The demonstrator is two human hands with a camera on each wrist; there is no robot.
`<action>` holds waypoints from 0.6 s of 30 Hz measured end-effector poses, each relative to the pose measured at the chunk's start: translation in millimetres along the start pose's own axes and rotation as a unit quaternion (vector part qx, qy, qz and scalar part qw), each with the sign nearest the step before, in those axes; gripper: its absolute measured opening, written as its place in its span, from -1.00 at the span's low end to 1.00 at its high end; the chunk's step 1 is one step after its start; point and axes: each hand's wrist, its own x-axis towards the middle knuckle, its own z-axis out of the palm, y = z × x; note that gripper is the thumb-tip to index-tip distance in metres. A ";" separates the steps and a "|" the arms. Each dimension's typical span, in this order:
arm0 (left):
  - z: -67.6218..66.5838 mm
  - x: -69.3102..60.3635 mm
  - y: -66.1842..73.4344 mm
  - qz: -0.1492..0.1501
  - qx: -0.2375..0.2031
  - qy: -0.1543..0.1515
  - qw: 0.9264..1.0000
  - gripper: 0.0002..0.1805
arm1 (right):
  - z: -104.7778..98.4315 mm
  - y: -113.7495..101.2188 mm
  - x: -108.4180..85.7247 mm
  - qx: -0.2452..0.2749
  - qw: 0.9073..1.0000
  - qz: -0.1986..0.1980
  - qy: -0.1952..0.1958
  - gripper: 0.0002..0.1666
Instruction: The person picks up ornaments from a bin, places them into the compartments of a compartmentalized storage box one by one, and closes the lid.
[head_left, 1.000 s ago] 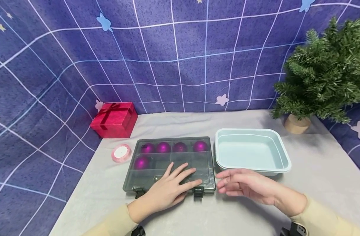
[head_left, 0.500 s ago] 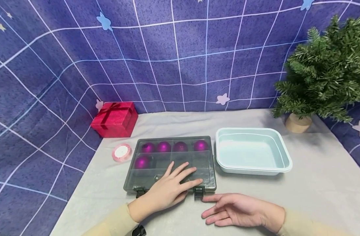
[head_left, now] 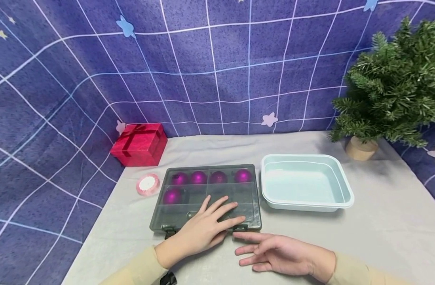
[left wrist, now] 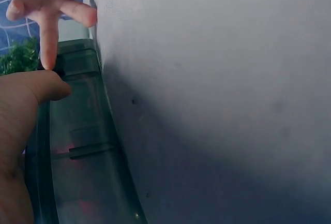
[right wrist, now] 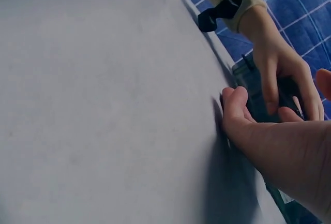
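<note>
A dark see-through compartment box (head_left: 192,213) lies with its lid down on the table, several shiny purple balls (head_left: 243,175) showing through the lid. My left hand (head_left: 204,227) rests on the lid near the front edge, palm down with fingers spread. My right hand (head_left: 286,253) is at the front right corner, its index finger reaching to the right latch (head_left: 240,228); whether it touches the latch is hard to tell. The other right fingers are extended and hold nothing. The left latch (head_left: 170,232) is partly hidden by my left hand.
A pale blue tub (head_left: 306,184) stands just right of the box. A roll of pink ribbon (head_left: 147,184) lies to its left, and a red gift box (head_left: 139,145) behind that. A small artificial pine tree (head_left: 392,91) on a wooden base (head_left: 361,148) stands back right.
My right hand has moved from beside the tub down and left to the right latch. That latch's hanging part no longer shows below the box edge. My left hand stays put.
</note>
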 end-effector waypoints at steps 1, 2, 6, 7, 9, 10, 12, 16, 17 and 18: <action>0.0 0.0 0.1 -0.001 -0.001 -0.001 1.000 -0.20 | 0.7 0.0 0.0 -0.008 1.000 -0.002 0.005 -0.22; 0.2 -0.1 0.1 -0.001 -0.002 -0.002 1.000 -0.20 | 1.3 0.0 -0.1 -0.018 1.000 -0.004 0.012 -0.22; 0.7 -0.6 0.4 -0.004 -0.002 -0.008 1.000 -0.18 | 3.9 -0.7 -0.2 -0.071 0.996 -0.012 0.045 -0.23; 0.6 -0.6 0.5 -0.004 -0.001 -0.009 1.000 -0.18 | 4.7 -1.1 -0.2 -0.089 0.994 -0.017 0.053 -0.24; 0.4 -0.3 0.6 -0.004 0.002 -0.008 1.000 -0.19 | 6.6 -2.5 -0.1 -0.135 0.988 -0.030 0.071 -0.28; 0.6 -0.3 0.4 -0.004 0.005 -0.008 1.000 -0.20 | 7.8 -3.9 0.0 -0.161 0.983 -0.040 0.080 -0.31; 0.9 0.0 0.2 -0.002 0.010 -0.006 1.000 -0.21 | 10.0 -7.1 0.0 -0.229 0.966 -0.078 0.086 -0.38; 1.2 0.5 -0.1 0.002 0.022 0.000 1.000 -0.24 | 18.6 -17.0 -1.8 -0.394 0.896 -0.174 0.108 -0.59; 1.1 0.6 -0.2 0.003 0.024 0.002 1.000 -0.25 | 21.5 -19.9 -2.6 -0.436 0.870 -0.197 0.120 -0.62; 1.1 0.6 -0.4 0.003 0.024 0.004 1.000 -0.25 | 24.4 -23.0 -3.4 -0.474 0.843 -0.214 0.136 -0.64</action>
